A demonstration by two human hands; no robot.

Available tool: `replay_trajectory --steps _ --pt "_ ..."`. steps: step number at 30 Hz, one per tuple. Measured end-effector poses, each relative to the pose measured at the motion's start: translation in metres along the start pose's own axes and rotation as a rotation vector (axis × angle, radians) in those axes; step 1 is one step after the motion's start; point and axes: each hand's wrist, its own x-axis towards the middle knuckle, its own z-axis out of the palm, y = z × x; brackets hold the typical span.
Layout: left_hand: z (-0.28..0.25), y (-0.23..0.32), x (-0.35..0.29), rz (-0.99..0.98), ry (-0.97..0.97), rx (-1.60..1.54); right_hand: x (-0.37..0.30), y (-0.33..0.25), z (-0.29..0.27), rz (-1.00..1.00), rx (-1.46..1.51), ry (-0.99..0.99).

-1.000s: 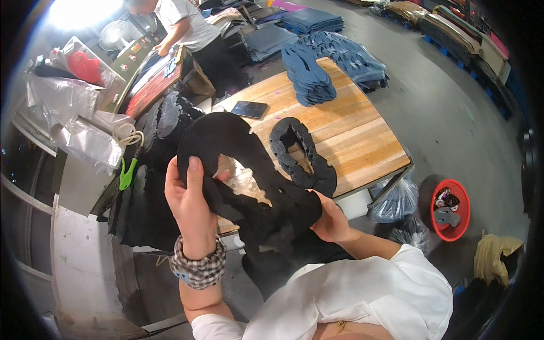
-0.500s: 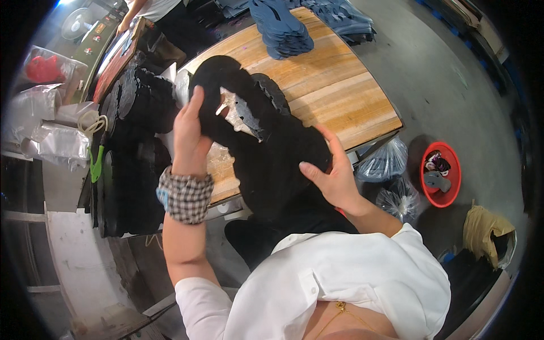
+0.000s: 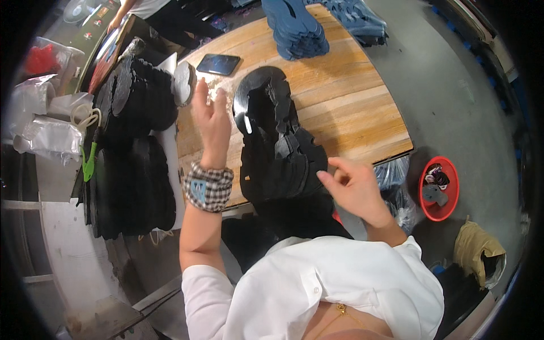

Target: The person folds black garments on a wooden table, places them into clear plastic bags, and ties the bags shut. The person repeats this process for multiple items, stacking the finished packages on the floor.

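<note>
A stack of black shoe-shaped cut pieces [image 3: 275, 170] lies on the wooden table [image 3: 345, 96] before me, with an opening in its far half. My left hand [image 3: 214, 122] hovers just left of the stack, holding nothing, fingers extended upward. On the other side, my right hand [image 3: 357, 190] is at the stack's near right edge, thumb and forefinger apart. Whether its fingertips touch that edge is hard to tell. A dark phone [image 3: 219, 64] rests beyond my left hand.
Tall black stacks [image 3: 133, 181] stand to the left, near a green-handled tool [image 3: 89, 161] and clear plastic packages [image 3: 51, 136]. Blue cut pieces [image 3: 297, 34] are piled at the table's far side. On the floor right sits a red basin [image 3: 439, 209]. Another person [image 3: 153, 8] stands at the back left.
The black pieces, held up between both hands before, now lie lower on the table. Both hands have come off their sides. The phone has come into view.
</note>
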Motion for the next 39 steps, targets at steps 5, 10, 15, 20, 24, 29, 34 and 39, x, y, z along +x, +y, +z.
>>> replay_trajectory --steps 5,10,15,20,24,29,34,39 --pt "-0.058 0.012 -0.083 -0.473 -0.165 -0.140 0.015 0.017 0.008 -0.099 0.399 0.137" --pt "-0.068 0.051 -0.138 -0.694 -0.372 -0.021 0.025 0.017 0.032 -0.190 0.317 -0.079" --pt "-0.047 0.097 -0.147 -0.818 -0.357 -0.425 0.021 0.017 0.035 -0.248 0.314 -0.116" --pt "-0.049 0.082 -0.154 -0.563 -0.539 -0.057 0.030 0.023 0.028 -0.218 0.241 -0.199" --pt "-0.038 0.068 -0.142 -0.461 -0.254 -0.224 0.040 0.025 0.040 -0.063 0.692 -0.091" --pt "0.033 0.072 -0.164 -0.344 -0.071 0.022 0.040 0.029 0.058 0.109 0.854 -0.118" --pt "0.017 0.067 -0.168 -0.483 -0.033 -0.739 0.043 0.029 0.058 -0.101 0.640 -0.125" --pt "0.015 0.061 -0.183 -0.076 -0.127 0.001 0.048 0.018 0.051 -0.027 0.599 -0.077"
